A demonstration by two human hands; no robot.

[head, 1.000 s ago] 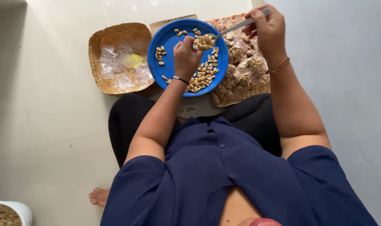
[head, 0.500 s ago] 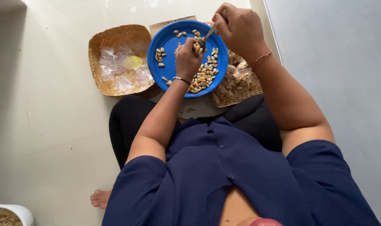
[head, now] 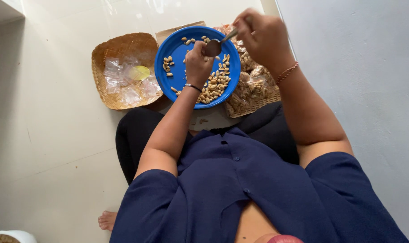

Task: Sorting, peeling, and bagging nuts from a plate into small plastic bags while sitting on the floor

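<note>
Right hand point(head: 263, 38) fingers clamped the spoon point(head: 217, 44), bowl touching left hand point(head: 199, 63) closed fingers, peanuts point(head: 213, 85) just below.

A woven basket point(head: 119, 67) of clear plastic bags point(head: 123, 81) sits on pale floor point(head: 47, 135).

the floor point(head: 56, 148) is laid with large pale cream tiles, smooth and slightly glossy, with thin grout lines running across it. soft daylight falls from the top of the view and leaves bright reflections on the tiles near the upper edge. along the right side rises a plain wall point(head: 371, 81) in a light grey-blue, matte and unmarked. at the top left corner a shadowed ledge point(head: 4, 9) cuts in above the floor. the lighting is even and diffuse, with only faint, soft-edged shadows across the tiles.
</note>
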